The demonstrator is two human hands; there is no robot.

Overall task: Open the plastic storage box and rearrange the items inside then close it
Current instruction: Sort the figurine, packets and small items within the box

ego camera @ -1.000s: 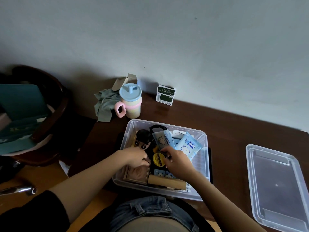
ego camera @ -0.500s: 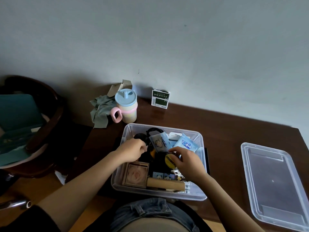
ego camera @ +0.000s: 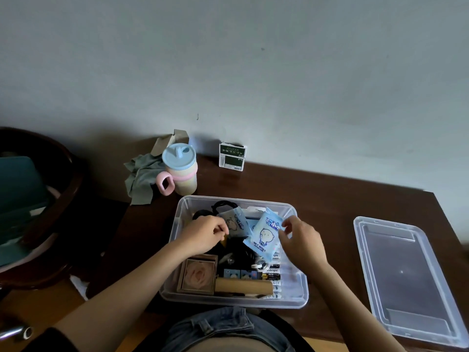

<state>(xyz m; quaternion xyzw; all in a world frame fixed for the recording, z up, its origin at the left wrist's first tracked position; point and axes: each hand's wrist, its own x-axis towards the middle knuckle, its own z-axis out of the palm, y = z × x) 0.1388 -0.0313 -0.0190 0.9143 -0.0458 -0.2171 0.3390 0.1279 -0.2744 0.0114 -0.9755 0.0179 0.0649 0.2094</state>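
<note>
The clear plastic storage box (ego camera: 297, 298) stands open on the dark wooden table, right in front of me. Its lid (ego camera: 406, 280) lies flat to the right. My right hand (ego camera: 302, 240) pinches a blue wet-wipes packet (ego camera: 265, 233) by its right edge and holds it tilted above the box. My left hand (ego camera: 205, 235) is inside the box at the left, fingers curled round something small and dark that I cannot make out. A second blue packet (ego camera: 236, 222) stands between my hands. A brown framed box (ego camera: 198, 274) and a wooden roll (ego camera: 243, 285) lie along the near side.
A pastel cup with a blue lid and pink handle (ego camera: 180, 171) stands behind the box, next to a grey cloth (ego camera: 142, 179). A small green-and-white carton (ego camera: 232, 156) leans on the wall. A dark wooden chair (ego camera: 50, 199) is at the left.
My right hand let go of the yellow round item and took the blue wet-wipes packet, lifting it. My left hand stayed at the box's left side.
</note>
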